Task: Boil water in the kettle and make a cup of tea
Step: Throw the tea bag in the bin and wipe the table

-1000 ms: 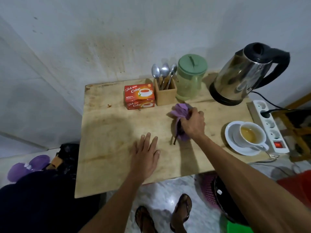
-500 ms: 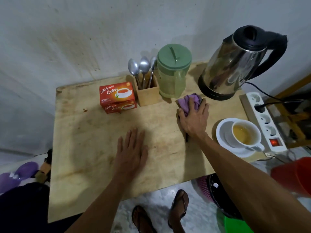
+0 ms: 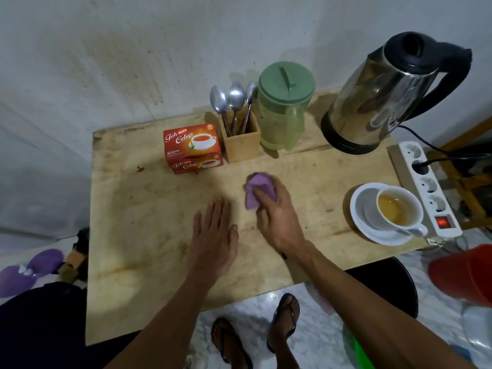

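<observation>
**Head view: tea poured, right hand on cloth, left hand flat on table**

Kettle (image 3: pixel 383 102): stainless steel body, black lid, black handle and black base. It stands upright with the lid down at the far right corner of the table (image 3: pixel 149 235). A black cord leaves its base to the right.

Cup (image 3: pixel 399 210): white, holds pale yellow-brown tea, handle toward the near edge. It sits off-centre on a white saucer (image 3: pixel 362 225), in front of the kettle by the table's near right edge.

Right hand (image 3: pixel 277 222): fingers curled over a crumpled purple cloth (image 3: pixel 257 186), holding it down on the wood, front-left of the kettle. Left hand (image 3: pixel 213 241): flat on the table, fingers straight and close together, further left of the kettle than the cloth, holding nothing.

Just left of the kettle is a green lidded jug (image 3: pixel 285 107), then a wooden holder (image 3: pixel 242 145) with three metal spoons (image 3: pixel 235 95) standing bowl-up, then a red "Teh Celup" tea box (image 3: pixel 193 145).

Right-front of the kettle a white power strip (image 3: pixel 428 187) lies along the table's edge, with a black plug (image 3: pixel 420 166) in one socket and its red switch (image 3: pixel 443 222) lit.

The table is bare pale wood, stained and scuffed. The wall (image 3: pixel 133 49) behind the kettle is white and smudged brown. The floor (image 3: pixel 253 302) is light and marbled, and sandalled feet (image 3: pixel 285 315) show below the table edge. A red bucket (image 3: pixel 463 275) sits low on the right.
</observation>
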{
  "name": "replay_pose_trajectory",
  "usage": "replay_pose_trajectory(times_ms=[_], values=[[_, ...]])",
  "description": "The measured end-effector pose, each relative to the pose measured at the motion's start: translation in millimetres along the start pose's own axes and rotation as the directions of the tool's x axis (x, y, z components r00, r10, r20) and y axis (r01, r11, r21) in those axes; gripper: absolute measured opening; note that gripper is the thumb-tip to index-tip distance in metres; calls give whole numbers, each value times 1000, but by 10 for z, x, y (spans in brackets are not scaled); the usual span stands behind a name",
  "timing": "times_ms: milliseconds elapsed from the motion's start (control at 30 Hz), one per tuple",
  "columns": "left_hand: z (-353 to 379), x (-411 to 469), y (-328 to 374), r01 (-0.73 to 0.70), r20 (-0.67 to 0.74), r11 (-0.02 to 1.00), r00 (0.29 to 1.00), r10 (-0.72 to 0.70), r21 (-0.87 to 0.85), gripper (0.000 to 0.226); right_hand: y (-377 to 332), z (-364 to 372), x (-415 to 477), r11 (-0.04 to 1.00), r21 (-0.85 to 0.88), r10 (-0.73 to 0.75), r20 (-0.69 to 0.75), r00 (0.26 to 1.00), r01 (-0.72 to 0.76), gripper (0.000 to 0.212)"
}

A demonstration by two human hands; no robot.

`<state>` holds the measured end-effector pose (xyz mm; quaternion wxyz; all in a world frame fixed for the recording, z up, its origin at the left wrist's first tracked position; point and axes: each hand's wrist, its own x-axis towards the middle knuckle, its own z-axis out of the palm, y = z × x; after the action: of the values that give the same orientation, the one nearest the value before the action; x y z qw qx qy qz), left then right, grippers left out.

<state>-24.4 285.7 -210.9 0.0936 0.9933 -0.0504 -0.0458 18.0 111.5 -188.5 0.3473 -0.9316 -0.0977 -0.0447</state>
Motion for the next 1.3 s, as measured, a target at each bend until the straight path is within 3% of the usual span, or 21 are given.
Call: replay_pose_trajectory(times_ms=[67, 133, 233, 400, 500, 600, 733, 800, 867, 1000, 1167, 1200, 1300], values=[[-10, 2, 6, -4, 1, 1000, 1000, 4, -7, 63, 50, -48, 210, 995, 10, 96, -123, 988, -96, 53], [-10, -12, -2, -16, 11, 1000, 1000, 16, 3, 63, 32, 0, 404, 986, -28, 163, -110, 980, -167, 57], [-23, -20, -6, -6, 11, 999, 1000, 5, 32, 62, -114, 220, 372, 989, -125, 75, 9, 997, -73, 55], [-40, -34, 0, -37, 9, 998, 999, 36, 52, 59, -238, 257, -257, 991, -95, -76, 192, 979, 95, 56], [-32, -9, 3, -7, -10, 1000, 1000, 8, 12, 60, -70, -49, -399, 997, -29, 72, 26, 997, -71, 47], [-14, -21, -2, -3, -19, 1000, 1000, 3, 3, 61, 238, -432, -119, 961, -86, 241, -212, 947, -264, 52], [-1, -29, -24, -17, -10, 1000, 1000, 17, -12, 63, 564, -607, 288, 851, -191, 455, -199, 868, -490, 66], [21, -26, -31, -12, -6, 1000, 1000, 12, -20, 64, 615, -520, 332, 815, -266, 474, -206, 856, -515, 63], [45, -9, -32, -8, -6, 1000, 1000, 8, -17, 64, 592, -442, 299, 835, -330, 392, -205, 897, -440, 54], [43, -10, -13, 0, -18, 1000, 1000, -1, -10, 63, 413, -224, -40, 936, -329, 95, -95, 991, -122, 42], [-5, -21, 8, 0, -22, 1000, 1000, -1, -28, 64, 72, -10, -657, 974, -208, -70, 113, 991, 93, 51], [-11, -19, 7, -1, -20, 1000, 1000, 1, -26, 64, 79, -77, -699, 976, -197, -70, 99, 993, 89, 49], [-5, -14, 1, -7, -6, 1000, 1000, 7, -20, 65, 268, -372, -645, 985, -172, 0, -142, 990, -25, 33]])
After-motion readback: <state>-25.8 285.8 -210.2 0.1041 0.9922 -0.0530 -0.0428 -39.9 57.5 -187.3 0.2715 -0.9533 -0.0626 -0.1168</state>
